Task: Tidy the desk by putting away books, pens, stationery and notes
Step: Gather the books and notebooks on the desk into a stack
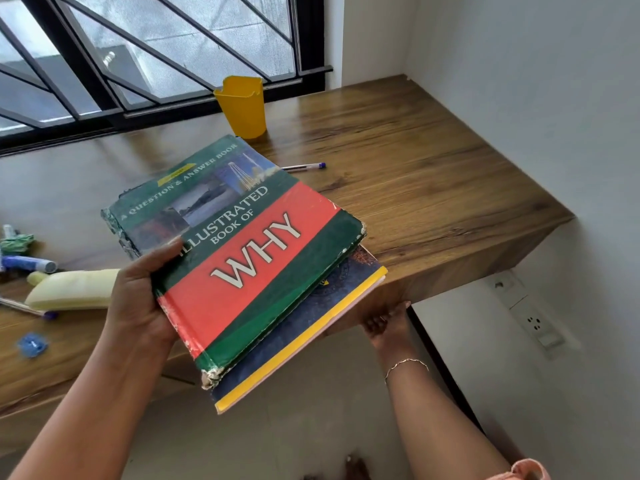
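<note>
Two books up off the desk (433,161), stacked and held over its front edge. The top book (242,251) is a worn green-and-red hardcover reading "Illustrated Book of Why"; the lower book (311,337), dark blue with a yellow border, pokes out beneath it at the near and right sides. Left hand (142,299) clamps the stack's left edge, thumb pressed on the green cover, the other fingers hidden underneath. Right hand (388,320) is under the stack's right side, supporting it from below; only the back of the hand shows, so how the fingers curl there can't be told. A thin bracelet (407,365) circles that wrist.

On the desk, count one yellow cup (242,109) standing upright near the window (138,57), with nothing visible inside it. One pen (304,167) with a blue cap lies just beyond the books' far corner. Off to the left, a cluster: one pale yellow case (72,289), a second pen (27,308) lying just in front of it, one blue-capped marker (29,264), a green crumpled thing (17,242), and one small blue item (32,344) near the front edge, too blurred to name. That makes two pens, two books. A wall socket (535,323) sits below the desk's right end.
</note>
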A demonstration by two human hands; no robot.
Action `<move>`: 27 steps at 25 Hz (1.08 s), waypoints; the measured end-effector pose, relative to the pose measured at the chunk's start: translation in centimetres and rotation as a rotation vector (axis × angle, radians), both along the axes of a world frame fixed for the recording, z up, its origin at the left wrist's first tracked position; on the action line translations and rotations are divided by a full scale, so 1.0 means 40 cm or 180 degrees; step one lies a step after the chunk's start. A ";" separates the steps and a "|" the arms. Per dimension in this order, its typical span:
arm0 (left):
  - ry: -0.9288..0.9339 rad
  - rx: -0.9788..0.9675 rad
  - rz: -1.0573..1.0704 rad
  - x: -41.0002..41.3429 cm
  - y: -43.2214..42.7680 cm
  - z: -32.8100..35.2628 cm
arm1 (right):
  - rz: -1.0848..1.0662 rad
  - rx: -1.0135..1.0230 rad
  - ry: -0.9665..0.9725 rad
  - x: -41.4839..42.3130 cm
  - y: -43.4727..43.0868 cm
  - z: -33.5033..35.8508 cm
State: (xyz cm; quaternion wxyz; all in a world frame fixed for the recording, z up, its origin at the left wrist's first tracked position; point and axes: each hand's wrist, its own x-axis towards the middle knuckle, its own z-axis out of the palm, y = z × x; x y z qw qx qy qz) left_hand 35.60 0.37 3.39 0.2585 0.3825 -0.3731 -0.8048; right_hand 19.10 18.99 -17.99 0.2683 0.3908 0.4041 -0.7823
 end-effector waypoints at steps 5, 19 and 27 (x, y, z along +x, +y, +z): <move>0.0186 0.0195 -0.0398 -0.040 0.031 -0.009 | -0.0037 0.0907 0.0257 -0.001 0.071 0.053; 0.0069 0.0802 -0.1632 -0.422 0.218 -0.069 | 0.3185 0.0978 0.2428 -0.392 0.249 0.514; -0.0147 0.0826 -0.1536 -0.713 0.293 -0.113 | 0.2815 0.2040 0.2469 -0.600 0.258 0.491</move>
